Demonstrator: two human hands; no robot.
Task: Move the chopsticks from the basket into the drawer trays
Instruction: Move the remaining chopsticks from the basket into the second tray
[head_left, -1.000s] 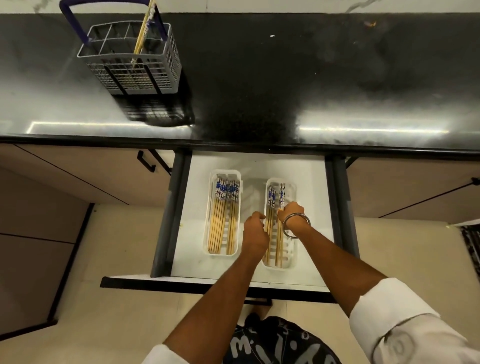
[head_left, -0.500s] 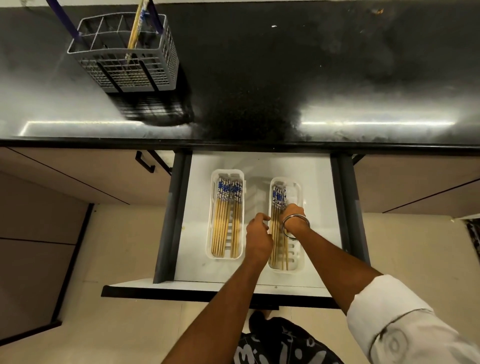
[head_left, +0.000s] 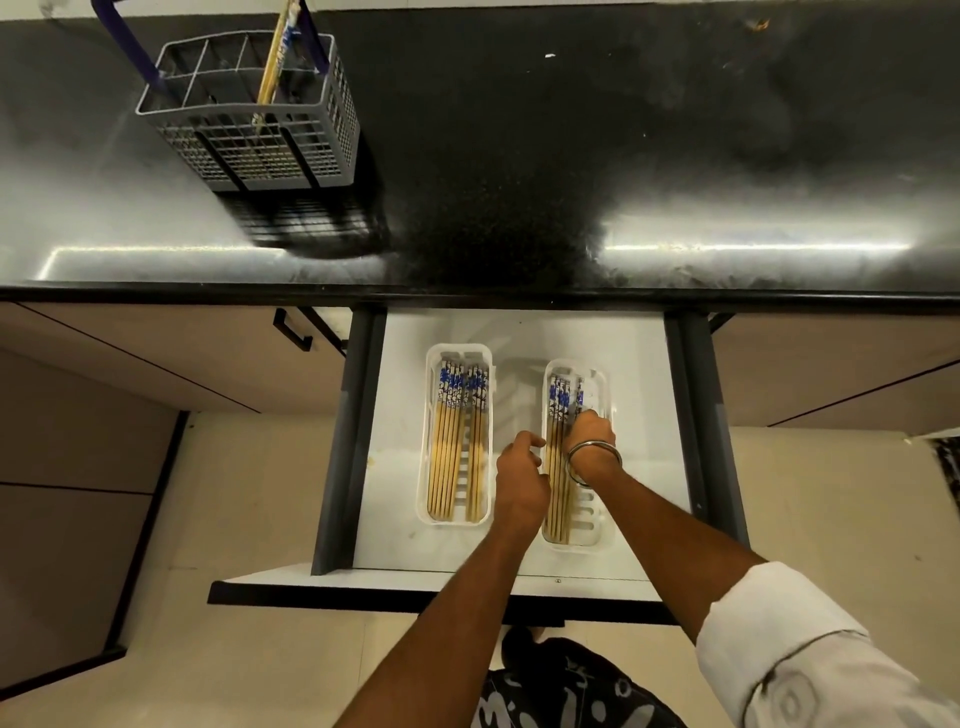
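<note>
Both hands are down in the open white drawer (head_left: 634, 364): right hand (head_left: 589, 434) pinching the thin bamboo chopsticks with blue-patterned tops (head_left: 558, 452) in its right-side white slotted tray (head_left: 597, 525), left hand (head_left: 519, 480) loosely curled, empty. Light, stiff, smooth; best gripped mid-shaft.

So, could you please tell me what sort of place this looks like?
Most likely a home kitchen: a glossy black countertop, a grey cutlery basket on it, and an open drawer with trays of chopsticks.

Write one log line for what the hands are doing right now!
stage: arranging | right hand: on chopsticks in right tray | left hand: beside it, empty | left tray: filled | basket: chopsticks left
</note>
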